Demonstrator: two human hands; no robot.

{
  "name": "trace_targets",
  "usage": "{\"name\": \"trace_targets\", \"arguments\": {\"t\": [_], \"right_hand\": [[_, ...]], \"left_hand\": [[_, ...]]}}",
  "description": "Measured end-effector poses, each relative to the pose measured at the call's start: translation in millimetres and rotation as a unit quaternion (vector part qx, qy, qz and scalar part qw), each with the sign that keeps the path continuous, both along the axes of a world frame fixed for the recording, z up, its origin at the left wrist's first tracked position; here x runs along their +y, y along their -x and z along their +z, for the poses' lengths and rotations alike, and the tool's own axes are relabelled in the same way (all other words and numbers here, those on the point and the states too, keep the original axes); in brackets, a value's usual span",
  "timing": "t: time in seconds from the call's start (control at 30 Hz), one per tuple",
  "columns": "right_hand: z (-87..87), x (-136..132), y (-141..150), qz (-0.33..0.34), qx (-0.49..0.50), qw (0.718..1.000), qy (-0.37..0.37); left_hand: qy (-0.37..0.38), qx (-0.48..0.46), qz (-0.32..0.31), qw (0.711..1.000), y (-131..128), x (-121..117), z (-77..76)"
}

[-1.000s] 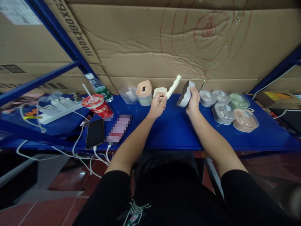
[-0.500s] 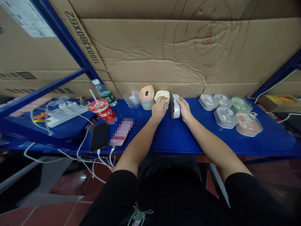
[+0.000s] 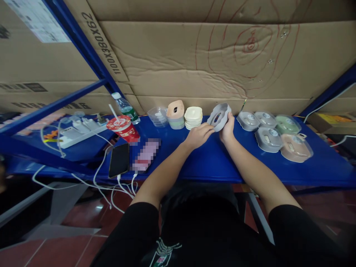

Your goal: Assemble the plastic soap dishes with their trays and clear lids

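Observation:
My right hand point(image 3: 228, 127) grips the right side of a grey plastic cover point(image 3: 223, 118) with a wavy edge and an oval opening. It is held tilted above the table, its opening turned partly up. The fingers of my left hand point(image 3: 200, 135) are closed at the cover's lower left edge; whether they also hold something small is hidden. Just left of the cover stands a stack of cream-coloured pieces point(image 3: 193, 115). Beside that is a stack of covers point(image 3: 176, 115), pink on top with green and grey below. Clear plastic shells point(image 3: 158, 117) lie farther left.
Several lidded boxes point(image 3: 269, 138) in grey, green and pink sit on the right of the blue table point(image 3: 200, 163). To the left are a red cup point(image 3: 124, 129) with a straw, a water bottle point(image 3: 125, 108), two phones point(image 3: 119, 160) with cables and a power strip point(image 3: 80, 134).
My left hand has left the cream stack and moved right to the grey cover. The cover, upright on edge before, has turned so its opening shows, and my right hand has moved slightly right.

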State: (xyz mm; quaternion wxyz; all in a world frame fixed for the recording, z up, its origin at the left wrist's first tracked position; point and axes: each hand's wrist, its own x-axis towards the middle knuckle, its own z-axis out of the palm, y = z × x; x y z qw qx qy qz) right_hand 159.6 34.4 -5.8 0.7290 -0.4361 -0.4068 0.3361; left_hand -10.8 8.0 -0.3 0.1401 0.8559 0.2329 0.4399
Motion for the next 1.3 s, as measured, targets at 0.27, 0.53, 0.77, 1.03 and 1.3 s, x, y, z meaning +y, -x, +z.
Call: {"name": "trace_targets", "arguments": {"t": [0.27, 0.53, 0.77, 1.03, 1.3], "right_hand": [[-9.2, -14.9, -6.2, 0.002, -0.256, 0.966, -0.024], [-17.7, -17.7, 1.0, 0.036, -0.368, 0.929, -0.032], [-17.3, -17.8, -0.8, 0.035, -0.391, 0.919, -0.032], [-18.1, -18.6, -0.6, 0.041, -0.412, 0.909, -0.042], [-17.1, -20.7, 0.5, 0.047, -0.421, 0.905, -0.041]], "left_hand": [[-0.095, -0.088, 0.218, 0.967, 51.7, 32.3, 19.9], [-0.013, -0.059, 0.327, 0.943, 95.6, 65.6, 16.0], [0.023, -0.049, 0.37, 0.927, 93.0, 63.0, 11.2], [0.095, -0.036, 0.468, 0.878, 91.9, 60.4, 12.4], [0.057, -0.021, 0.465, 0.883, 93.2, 59.1, 13.0]]}}
